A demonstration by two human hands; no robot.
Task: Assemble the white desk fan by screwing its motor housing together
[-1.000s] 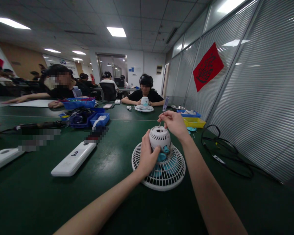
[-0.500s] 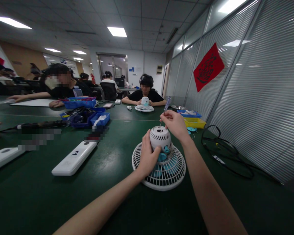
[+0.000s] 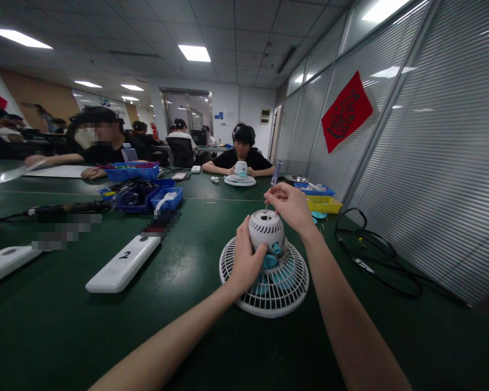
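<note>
A small white fan (image 3: 269,282) lies face down on the green table (image 3: 65,336), its round grille flat and its white motor housing (image 3: 266,229) pointing up, with blue blades showing inside. My left hand (image 3: 244,263) is wrapped round the side of the housing. My right hand (image 3: 291,206) pinches a screwdriver (image 3: 274,178) with a clear blue handle, held upright with its tip at the top of the housing.
A white power strip (image 3: 122,264) marked 2 lies to the left. Blue bins (image 3: 165,198) and a yellow tray (image 3: 324,203) stand further back. A black cable (image 3: 375,255) loops at the right by the glass wall. Other people sit across the table; one has a similar fan (image 3: 239,176).
The screwdriver handle tilted right half a second ago and now stands more upright again. My left hand and the fan have stayed where they were.
</note>
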